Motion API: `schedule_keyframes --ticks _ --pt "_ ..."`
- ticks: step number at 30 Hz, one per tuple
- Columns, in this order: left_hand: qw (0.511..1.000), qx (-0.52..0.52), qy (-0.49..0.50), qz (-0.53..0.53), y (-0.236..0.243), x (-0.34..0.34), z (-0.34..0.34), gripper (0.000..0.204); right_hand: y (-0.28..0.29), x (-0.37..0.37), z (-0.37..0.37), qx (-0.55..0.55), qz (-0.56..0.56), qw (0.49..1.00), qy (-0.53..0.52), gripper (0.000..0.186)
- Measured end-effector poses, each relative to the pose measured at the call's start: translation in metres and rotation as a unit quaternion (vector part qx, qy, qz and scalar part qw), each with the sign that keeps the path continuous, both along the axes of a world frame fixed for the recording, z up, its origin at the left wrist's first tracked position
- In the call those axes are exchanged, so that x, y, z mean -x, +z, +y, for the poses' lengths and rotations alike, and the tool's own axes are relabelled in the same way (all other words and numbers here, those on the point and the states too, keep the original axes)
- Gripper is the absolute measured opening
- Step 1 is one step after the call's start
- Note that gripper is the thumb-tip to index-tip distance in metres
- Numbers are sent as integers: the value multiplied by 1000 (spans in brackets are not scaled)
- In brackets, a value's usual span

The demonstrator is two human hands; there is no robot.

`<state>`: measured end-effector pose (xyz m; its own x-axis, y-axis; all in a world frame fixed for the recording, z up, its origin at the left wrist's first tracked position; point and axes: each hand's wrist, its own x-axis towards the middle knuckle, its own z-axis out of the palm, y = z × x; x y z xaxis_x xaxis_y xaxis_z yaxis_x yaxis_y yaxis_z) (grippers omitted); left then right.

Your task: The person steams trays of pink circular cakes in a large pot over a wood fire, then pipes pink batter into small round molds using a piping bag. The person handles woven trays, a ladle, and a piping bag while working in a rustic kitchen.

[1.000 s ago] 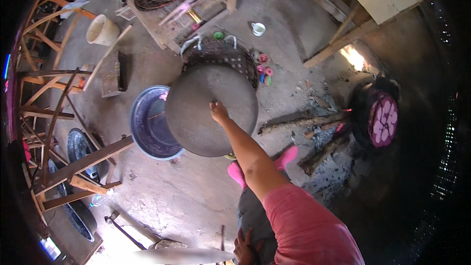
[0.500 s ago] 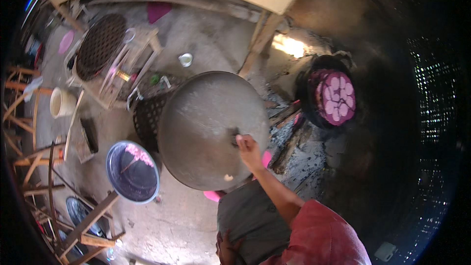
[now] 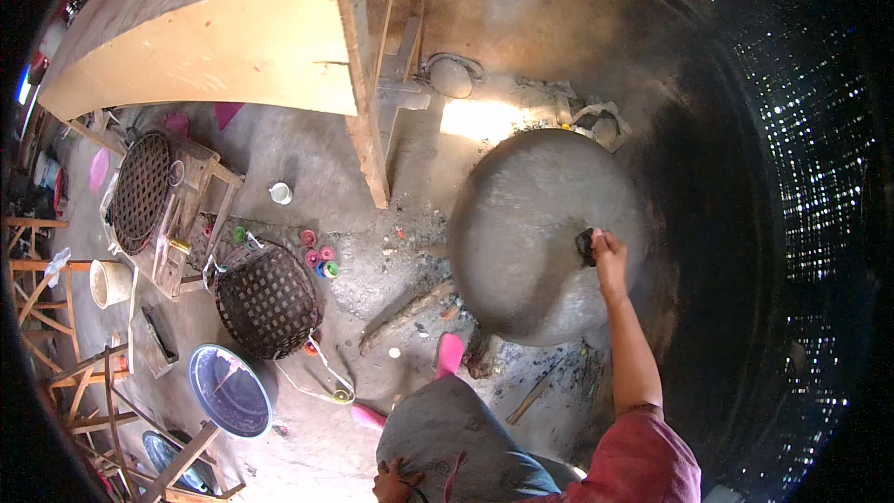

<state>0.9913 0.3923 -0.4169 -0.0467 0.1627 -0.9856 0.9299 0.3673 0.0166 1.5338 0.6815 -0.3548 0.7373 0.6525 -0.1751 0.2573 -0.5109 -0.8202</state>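
Gripped at its dark knob [image 3: 585, 247] by the right hand [image 3: 610, 256], with fingers curled close around it: a big round grey lid [image 3: 521, 233], at three o'clock near the middle. Slightly blurred, seen from above and hiding the space beneath; cannot tell whether resting or lifted. Just past six, at the lower edge, the left hand [image 3: 396, 482], with fingers loosely spread on grey trousers [image 3: 456, 419], grasping nothing.

At eight, a dark woven basket [image 3: 265, 307] with white cords [image 3: 212, 270], too shadowed inside to read. Farther out, between seven and eight, a blue tub [image 3: 244, 414], open to view, with a pinkish patch and a thin streak inside. Beyond it, a dark basin [image 3: 160, 452], partly hidden by a beam, with contents past telling.

Just short of nine, a cream bucket [image 3: 117, 283], mouth open. Just past nine, a round woven tray [image 3: 142, 191] on a wooden bench [image 3: 193, 188]; nearer in, a white cup [image 3: 280, 194] on the floor, too small to see into. At half past eight, beside the basket, small coloured pots [image 3: 328, 253], pink, blue and green. Near seven, a log [image 3: 408, 319], pointing towards the lid
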Motion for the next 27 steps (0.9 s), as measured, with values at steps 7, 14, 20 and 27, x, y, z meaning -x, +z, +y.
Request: schedule_keyframes --ticks 7,14,20,27 --pt "1000 13 -5 4 19 -46 41 78 -65 -152 17 30 -57 998 -22 35" --pt "999 31 17 29 9 -63 44 74 -103 -199 42 141 -182 969 -86 42" --pt "999 13 24 21 2 -67 29 78 -120 -207 60 244 -182 946 -113 45" --pt "999 34 34 25 4 -79 32 77 -137 -209 63 254 -207 937 -125 45"
